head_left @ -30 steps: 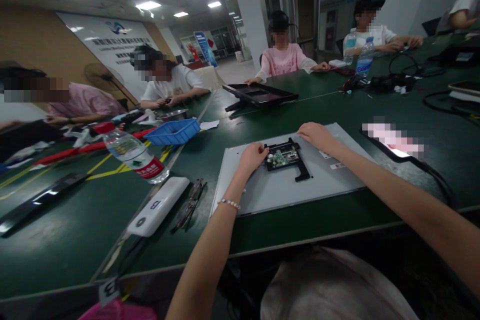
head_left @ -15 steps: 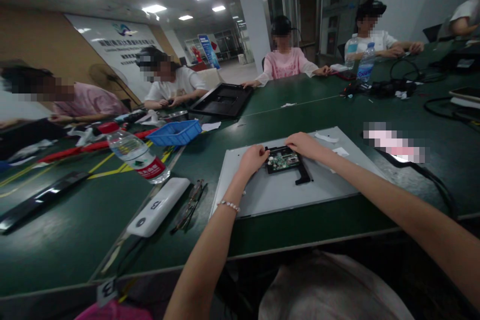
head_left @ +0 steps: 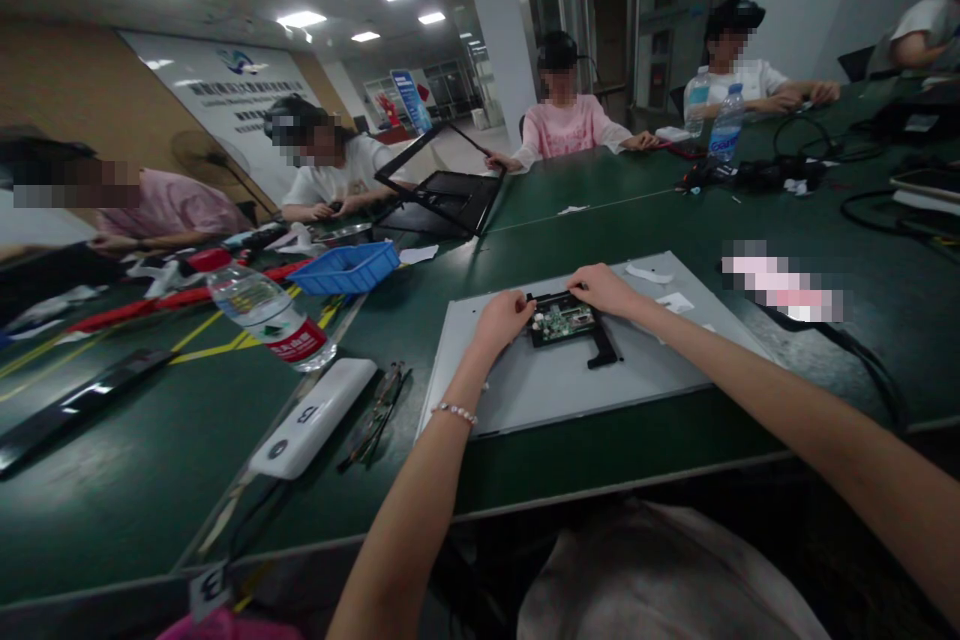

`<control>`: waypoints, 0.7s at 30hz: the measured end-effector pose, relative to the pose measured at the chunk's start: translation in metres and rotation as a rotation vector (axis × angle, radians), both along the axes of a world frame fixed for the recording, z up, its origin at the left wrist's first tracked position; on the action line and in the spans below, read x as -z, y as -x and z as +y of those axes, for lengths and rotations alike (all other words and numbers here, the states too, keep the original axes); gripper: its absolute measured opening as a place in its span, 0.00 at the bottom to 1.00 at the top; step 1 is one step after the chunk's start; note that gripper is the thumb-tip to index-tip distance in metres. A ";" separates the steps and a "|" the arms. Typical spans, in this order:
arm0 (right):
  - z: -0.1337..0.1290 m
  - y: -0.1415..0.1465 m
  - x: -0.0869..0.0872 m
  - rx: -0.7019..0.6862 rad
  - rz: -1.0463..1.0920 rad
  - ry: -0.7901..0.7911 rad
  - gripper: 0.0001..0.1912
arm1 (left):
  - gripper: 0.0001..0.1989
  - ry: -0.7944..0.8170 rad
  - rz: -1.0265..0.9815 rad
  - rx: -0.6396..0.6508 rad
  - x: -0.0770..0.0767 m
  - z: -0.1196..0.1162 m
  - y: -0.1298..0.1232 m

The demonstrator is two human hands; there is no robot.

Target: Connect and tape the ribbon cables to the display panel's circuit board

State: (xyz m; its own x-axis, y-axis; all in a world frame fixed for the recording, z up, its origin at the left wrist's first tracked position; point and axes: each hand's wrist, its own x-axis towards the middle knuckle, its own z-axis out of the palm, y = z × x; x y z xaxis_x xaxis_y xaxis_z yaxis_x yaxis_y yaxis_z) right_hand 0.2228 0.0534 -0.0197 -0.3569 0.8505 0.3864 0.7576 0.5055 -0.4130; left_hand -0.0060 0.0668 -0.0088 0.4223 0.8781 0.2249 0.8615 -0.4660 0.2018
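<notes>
1. Lying right of the frame's centre, the black bracket point(head_left: 604, 340) with its green circuit board point(head_left: 561, 322) looked light and stiff, the board fragile; the bracket's rim seemed the safest hold.
2. The left hand point(head_left: 504, 322) had fingers curled at its upper-left corner, the right hand point(head_left: 601, 289) at its top edge; whether either gripped, I couldn't tell.
3. Beneath lay a grey panel point(head_left: 525, 388) on the counter point(head_left: 562, 455).
</notes>
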 end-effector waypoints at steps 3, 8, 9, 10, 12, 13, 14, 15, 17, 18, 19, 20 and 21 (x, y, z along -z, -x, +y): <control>0.004 -0.001 0.004 -0.001 0.037 -0.003 0.13 | 0.15 -0.002 0.015 -0.005 0.001 0.001 0.000; 0.009 -0.003 0.011 0.029 0.103 0.010 0.14 | 0.14 0.004 0.019 -0.001 0.001 0.001 0.000; 0.010 -0.003 0.012 0.034 0.109 0.012 0.14 | 0.14 0.000 0.018 0.004 0.001 0.001 0.000; 0.010 -0.003 0.013 0.035 0.114 0.010 0.14 | 0.14 -0.003 0.017 0.007 0.001 0.001 0.000; 0.010 -0.002 0.015 0.032 0.122 -0.002 0.13 | 0.14 -0.008 0.018 0.009 0.000 0.000 0.000; 0.011 -0.002 0.016 0.029 0.130 -0.009 0.12 | 0.14 -0.007 0.022 0.006 0.000 0.000 0.000; 0.011 -0.002 0.017 0.026 0.139 -0.013 0.11 | 0.14 -0.007 0.026 0.002 -0.001 0.000 0.000; 0.011 -0.002 0.018 0.024 0.150 -0.014 0.10 | 0.14 -0.007 0.029 0.000 -0.001 -0.001 0.000; 0.011 -0.002 0.019 0.025 0.168 -0.008 0.10 | 0.14 -0.009 0.031 0.004 -0.001 -0.001 -0.001; 0.011 -0.002 0.020 0.027 0.172 -0.004 0.10 | 0.14 -0.010 0.027 0.008 -0.001 0.000 -0.001; 0.011 -0.002 0.020 0.030 0.174 -0.002 0.10 | 0.14 -0.012 0.022 0.011 -0.001 0.000 -0.001; 0.011 -0.002 0.020 0.029 0.175 -0.003 0.10 | 0.14 -0.012 0.018 0.013 -0.001 0.000 -0.001; 0.011 -0.002 0.020 0.025 0.175 -0.008 0.10 | 0.14 -0.012 0.013 0.014 -0.002 0.000 -0.001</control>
State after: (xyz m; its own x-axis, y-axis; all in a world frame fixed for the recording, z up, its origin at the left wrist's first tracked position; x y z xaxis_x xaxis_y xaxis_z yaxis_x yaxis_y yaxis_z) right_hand 0.2245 0.0640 -0.0398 -0.2620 0.8551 0.4474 0.6870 0.4909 -0.5358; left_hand -0.0052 0.0672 -0.0072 0.4376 0.8694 0.2294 0.8574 -0.4803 0.1848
